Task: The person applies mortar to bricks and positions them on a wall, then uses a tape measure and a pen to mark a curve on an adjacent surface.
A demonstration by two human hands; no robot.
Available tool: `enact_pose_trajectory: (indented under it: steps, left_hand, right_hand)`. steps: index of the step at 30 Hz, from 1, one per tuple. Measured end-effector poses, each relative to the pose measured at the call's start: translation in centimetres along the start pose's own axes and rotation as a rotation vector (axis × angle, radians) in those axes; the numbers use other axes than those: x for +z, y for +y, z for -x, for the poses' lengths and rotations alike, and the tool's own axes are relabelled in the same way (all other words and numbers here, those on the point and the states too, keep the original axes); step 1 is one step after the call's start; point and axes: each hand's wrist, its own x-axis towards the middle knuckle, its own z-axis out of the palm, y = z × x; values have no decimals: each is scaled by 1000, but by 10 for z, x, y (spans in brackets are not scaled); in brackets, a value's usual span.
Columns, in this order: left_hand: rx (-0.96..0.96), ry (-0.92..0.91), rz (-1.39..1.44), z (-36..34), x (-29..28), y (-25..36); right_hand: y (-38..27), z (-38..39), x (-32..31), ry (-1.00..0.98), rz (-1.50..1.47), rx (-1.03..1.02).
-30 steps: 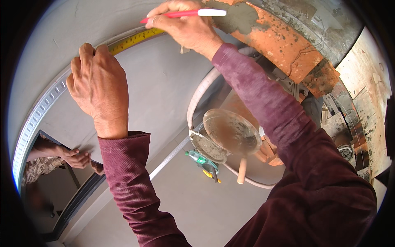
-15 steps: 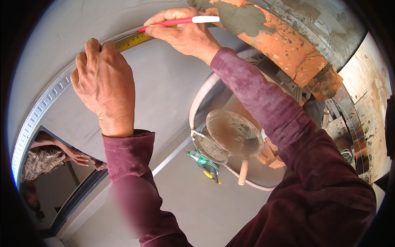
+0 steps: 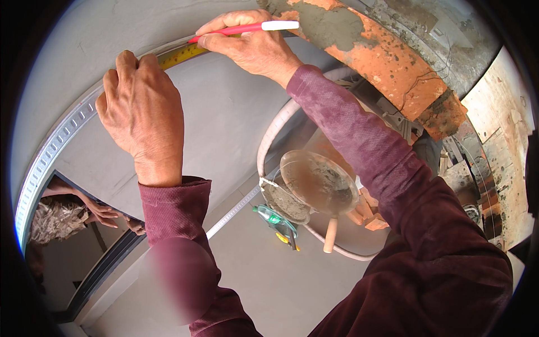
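My left hand (image 3: 143, 109) is closed around a tape measure, whose yellow blade (image 3: 182, 54) runs out to the right along the ledge's edge. Its case is hidden by the hand. In my right hand (image 3: 255, 48) is a red pen (image 3: 238, 30) with a white end, gripped between thumb and fingers. The pen's tip points left and meets the edge just above the blade. A perforated metal strip (image 3: 59, 135) follows that edge leftward and passes behind my left hand. Below both hands is a smooth grey wall face (image 3: 230, 106).
Below is a bucket of mortar (image 3: 283, 202), with a round, wooden-handled pan (image 3: 320, 180) over it. A green bottle (image 3: 269, 213) stands beside it. A pale hose (image 3: 266, 135) curves around. Orange brickwork (image 3: 387, 67) lies upper right; another person's hand (image 3: 101, 213) shows lower left.
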Motion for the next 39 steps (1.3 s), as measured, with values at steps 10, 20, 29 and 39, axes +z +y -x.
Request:
enact_pose_trajectory:
  steps: [10,20,29,39]
  left_hand:
    - [4,14,10,1,2,-1]
    - [13,22,4,0,2,0]
    - [16,6,15,0,1,-1]
    - [75,-9,124,-3,3,7]
  right_hand:
    - [-30,-10,-56,189,-332,-33]
    - [-26,-12,-66,185,-329,-33]
    - [-23,19,-68,117,-278,67]
    - [-63,86,-113,87,-72,248]
